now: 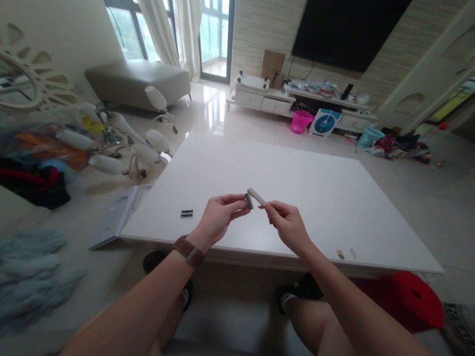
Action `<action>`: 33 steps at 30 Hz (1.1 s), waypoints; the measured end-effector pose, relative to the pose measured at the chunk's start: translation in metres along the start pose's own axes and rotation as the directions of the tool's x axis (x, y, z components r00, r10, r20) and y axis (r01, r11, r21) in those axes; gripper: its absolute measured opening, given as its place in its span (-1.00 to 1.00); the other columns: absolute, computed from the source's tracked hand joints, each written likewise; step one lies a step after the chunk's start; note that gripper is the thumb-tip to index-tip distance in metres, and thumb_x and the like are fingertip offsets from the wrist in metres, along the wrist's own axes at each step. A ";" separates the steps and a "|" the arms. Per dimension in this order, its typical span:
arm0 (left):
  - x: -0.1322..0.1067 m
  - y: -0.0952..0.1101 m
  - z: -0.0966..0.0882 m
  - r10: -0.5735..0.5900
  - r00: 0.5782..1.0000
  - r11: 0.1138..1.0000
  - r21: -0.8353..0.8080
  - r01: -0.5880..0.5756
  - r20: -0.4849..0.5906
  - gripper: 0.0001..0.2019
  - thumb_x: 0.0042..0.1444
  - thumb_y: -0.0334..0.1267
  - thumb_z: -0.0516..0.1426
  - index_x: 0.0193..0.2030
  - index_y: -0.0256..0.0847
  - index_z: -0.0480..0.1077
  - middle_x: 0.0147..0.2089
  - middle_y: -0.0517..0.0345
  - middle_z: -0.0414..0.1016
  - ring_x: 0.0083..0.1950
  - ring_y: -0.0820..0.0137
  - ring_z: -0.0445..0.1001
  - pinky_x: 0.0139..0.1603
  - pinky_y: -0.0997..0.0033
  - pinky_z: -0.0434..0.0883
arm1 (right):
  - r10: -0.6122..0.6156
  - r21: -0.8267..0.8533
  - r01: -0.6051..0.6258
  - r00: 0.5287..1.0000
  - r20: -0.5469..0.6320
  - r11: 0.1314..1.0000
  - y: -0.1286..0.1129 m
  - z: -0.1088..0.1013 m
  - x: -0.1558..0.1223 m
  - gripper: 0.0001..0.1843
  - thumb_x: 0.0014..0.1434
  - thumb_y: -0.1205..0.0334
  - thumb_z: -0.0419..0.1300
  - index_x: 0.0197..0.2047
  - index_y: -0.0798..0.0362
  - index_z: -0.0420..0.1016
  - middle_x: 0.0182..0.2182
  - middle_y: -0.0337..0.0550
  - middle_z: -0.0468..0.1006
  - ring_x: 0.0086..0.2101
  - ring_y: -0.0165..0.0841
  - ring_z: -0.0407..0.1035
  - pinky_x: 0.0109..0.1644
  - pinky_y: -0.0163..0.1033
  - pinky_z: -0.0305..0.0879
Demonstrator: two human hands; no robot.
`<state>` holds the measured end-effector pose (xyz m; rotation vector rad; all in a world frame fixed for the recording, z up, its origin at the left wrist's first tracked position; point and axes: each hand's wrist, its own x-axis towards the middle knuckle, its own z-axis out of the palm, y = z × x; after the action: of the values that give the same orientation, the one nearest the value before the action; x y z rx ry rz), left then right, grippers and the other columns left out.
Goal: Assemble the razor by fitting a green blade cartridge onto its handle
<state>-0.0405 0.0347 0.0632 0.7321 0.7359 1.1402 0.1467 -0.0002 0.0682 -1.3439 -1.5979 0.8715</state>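
Observation:
My left hand (219, 216), with a brown watch strap on the wrist, pinches a small green piece with a pale edge (249, 201) that looks like a little circuit board. My right hand (286, 221) is closed on the lower end of a slim light-grey strip-like tool (255, 195). The tool's upper end is tilted toward the green piece; whether they touch I cannot tell. Both hands are above the white table (311, 191). Left of my left hand lie small black pieces (186, 213) on the tabletop.
Near the table's front right edge lie a small yellow-and-black item (340, 253) and a small pale item (353, 253). A red roll (409, 298) is by the table's near right side. A lamp with several white shades (142, 154) stands beyond its left side.

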 end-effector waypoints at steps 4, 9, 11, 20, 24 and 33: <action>0.000 0.000 0.000 0.001 1.000 1.000 0.005 -0.001 -0.027 -0.75 -0.21 -0.34 0.44 -0.32 -0.33 0.64 -0.27 0.00 0.65 -0.23 0.35 0.56 0.07 0.17 0.50 | -0.004 -0.052 0.004 1.000 0.004 0.999 0.002 -0.001 0.001 -0.58 0.26 -0.05 0.16 -0.17 0.13 0.67 -0.59 -0.28 0.31 -0.56 -0.44 0.14 -0.49 -0.30 0.00; -0.001 0.001 0.000 -0.001 0.998 1.000 -0.004 0.000 -0.055 -0.76 -0.23 -0.33 0.45 -0.36 -0.34 0.62 -0.30 0.01 0.64 -0.25 0.36 0.56 0.05 0.16 0.51 | -0.018 -0.056 0.014 0.997 -0.068 0.998 0.003 0.000 0.002 -0.57 0.27 -0.05 0.15 -0.15 0.13 0.67 -0.60 -0.28 0.28 -0.56 -0.45 0.12 -0.50 -0.30 -0.03; -0.001 0.001 0.001 0.000 0.999 1.000 -0.008 0.000 -0.048 -0.76 -0.23 -0.32 0.45 -0.37 -0.34 0.62 -0.31 0.02 0.63 -0.26 0.37 0.56 0.05 0.17 0.51 | -0.036 -0.068 0.035 0.999 -0.017 0.997 0.001 0.002 0.001 -0.58 0.27 -0.04 0.16 -0.16 0.12 0.68 -0.59 -0.27 0.31 -0.55 -0.44 0.13 -0.49 -0.30 -0.01; 0.002 0.000 -0.002 0.011 0.999 0.998 -0.055 -0.014 -0.052 -0.75 -0.24 -0.34 0.45 -0.35 -0.33 0.62 -0.32 0.04 0.64 -0.27 0.37 0.56 0.03 0.20 0.51 | -0.051 -0.072 0.051 0.999 0.010 0.996 -0.002 0.002 -0.001 -0.58 0.26 -0.04 0.16 -0.17 0.12 0.69 -0.59 -0.26 0.33 -0.54 -0.43 0.13 -0.48 -0.29 0.01; 0.003 0.000 -0.003 0.014 0.999 0.998 -0.062 -0.017 -0.047 -0.76 -0.21 -0.36 0.44 -0.33 -0.33 0.62 -0.30 0.03 0.64 -0.24 0.37 0.57 0.05 0.19 0.50 | -0.048 -0.043 0.045 0.997 -0.055 0.998 -0.002 0.000 0.000 -0.57 0.27 -0.05 0.16 -0.13 0.12 0.68 -0.60 -0.28 0.28 -0.54 -0.43 0.12 -0.47 -0.30 0.01; 0.002 0.001 -0.002 0.003 0.998 0.996 -0.086 -0.009 -0.062 -0.76 -0.21 -0.38 0.45 -0.34 -0.36 0.60 -0.29 0.02 0.64 -0.22 0.36 0.58 0.10 0.16 0.47 | -0.033 -0.036 0.030 0.995 -0.096 0.999 -0.003 0.000 0.000 -0.57 0.25 -0.06 0.16 -0.16 0.12 0.69 -0.62 -0.30 0.24 -0.56 -0.44 0.08 -0.49 -0.29 -0.03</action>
<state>-0.0424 0.0370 0.0630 0.6294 0.7320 1.1970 0.1456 -0.0011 0.0707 -1.3604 -1.5617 0.7517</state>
